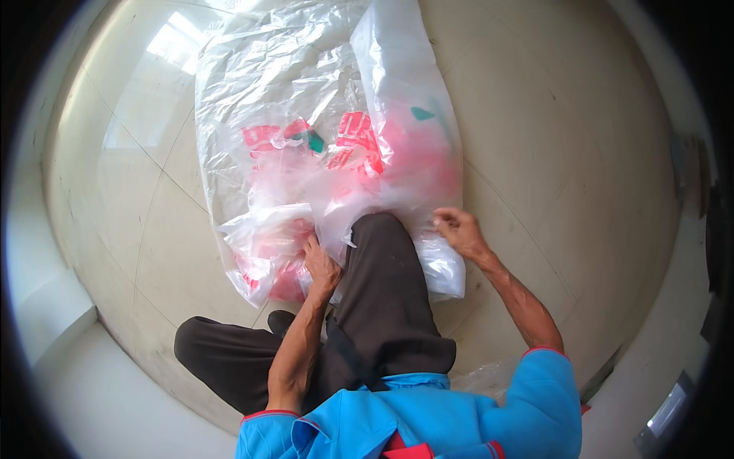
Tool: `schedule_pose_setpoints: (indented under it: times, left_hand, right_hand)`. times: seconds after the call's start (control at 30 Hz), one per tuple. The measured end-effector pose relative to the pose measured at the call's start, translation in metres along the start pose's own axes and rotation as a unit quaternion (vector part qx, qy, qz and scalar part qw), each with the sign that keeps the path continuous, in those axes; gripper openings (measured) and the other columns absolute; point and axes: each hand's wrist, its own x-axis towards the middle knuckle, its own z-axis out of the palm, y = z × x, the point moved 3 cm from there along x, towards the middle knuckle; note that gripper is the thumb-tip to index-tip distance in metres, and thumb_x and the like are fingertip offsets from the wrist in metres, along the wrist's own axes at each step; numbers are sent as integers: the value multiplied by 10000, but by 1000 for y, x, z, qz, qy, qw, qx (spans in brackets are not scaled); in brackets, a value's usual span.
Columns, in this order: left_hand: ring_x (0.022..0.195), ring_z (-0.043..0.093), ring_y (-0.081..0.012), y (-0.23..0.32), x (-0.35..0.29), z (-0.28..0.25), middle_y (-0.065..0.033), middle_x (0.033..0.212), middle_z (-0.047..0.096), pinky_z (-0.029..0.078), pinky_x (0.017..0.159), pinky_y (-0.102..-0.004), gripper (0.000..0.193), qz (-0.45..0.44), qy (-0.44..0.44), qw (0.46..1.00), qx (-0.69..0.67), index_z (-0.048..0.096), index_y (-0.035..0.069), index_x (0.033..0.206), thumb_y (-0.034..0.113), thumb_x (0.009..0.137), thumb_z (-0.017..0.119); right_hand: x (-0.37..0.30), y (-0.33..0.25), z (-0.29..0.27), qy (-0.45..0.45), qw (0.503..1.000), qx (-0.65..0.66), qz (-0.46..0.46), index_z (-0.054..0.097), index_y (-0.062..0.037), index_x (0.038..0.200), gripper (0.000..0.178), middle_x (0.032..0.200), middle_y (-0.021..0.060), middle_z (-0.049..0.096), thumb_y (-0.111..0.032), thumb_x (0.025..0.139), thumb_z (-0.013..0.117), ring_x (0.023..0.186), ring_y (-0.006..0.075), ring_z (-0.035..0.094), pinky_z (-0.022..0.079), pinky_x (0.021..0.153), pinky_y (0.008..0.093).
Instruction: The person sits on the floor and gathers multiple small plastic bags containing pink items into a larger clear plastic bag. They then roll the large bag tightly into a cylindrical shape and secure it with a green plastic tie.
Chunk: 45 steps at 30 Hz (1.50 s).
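A large clear plastic sheet or bag (275, 76) lies spread and wrinkled on the floor in front of me. On it are several thin white plastic bags (264, 172) with red and green print, bunched and overlapping. My left hand (323, 268) is closed at the edge of a crumpled plastic bag (283, 237) left of my knee; its fingertips are partly hidden in the film. My right hand (462, 233) is over the right edge of the clear plastic, right of my knee. Its fingers are curled together, and what they hold, if anything, does not show.
My bent knee (382, 260) rests over the near part of the plastic, between my hands. Pale floor tiles (550, 191) surround the pile. A white ledge (53, 321) runs along the left wall. Dark objects (665, 413) stand at the right rim.
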Motion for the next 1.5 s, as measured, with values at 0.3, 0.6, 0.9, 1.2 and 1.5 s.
schedule_pose_setpoints:
  times: [0.3,0.6,0.9,1.2,1.5]
  left_hand:
    - [981,516,-441,14,12,-8,-224,1081,481,495,760,-507,445,-19,-33,999,36,583,-80,1067,55,644,608]
    - [798,680,-337,-73,82,-130,-154,841,714,529,778,-404,491,-202,-12,953,-225,718,-3,935,447,747,772]
    - [1270,491,-377,-239,-2,-63,-316,1322,499,386,1088,-423,1168,-579,100,808,-48,279,-5,1479,487,592,858]
    - [819,686,-380,-157,31,-90,-220,859,699,522,723,-453,470,-310,250,912,-98,609,27,1198,214,777,704]
    - [597,603,-305,110,3,-34,-125,661,580,486,574,-414,612,185,130,970,-90,511,134,1393,29,797,598]
  right_hand:
    - [168,-5,119,200,873,-413,-167,549,10,1010,555,906,244,625,-518,856,621,842,424,626,506,724,529]
    - [184,11,124,218,858,-424,-189,534,-24,988,396,908,216,618,-387,858,624,835,411,624,493,699,537]
    - [183,18,118,204,859,-432,-187,520,-20,959,408,882,226,618,-403,862,621,825,432,619,484,687,557]
    - [182,22,109,214,865,-407,-203,525,-10,963,405,892,231,617,-388,848,612,805,432,627,497,679,548]
    - [180,20,106,196,875,-393,-203,546,10,960,378,893,260,625,-349,860,610,835,442,631,498,707,555]
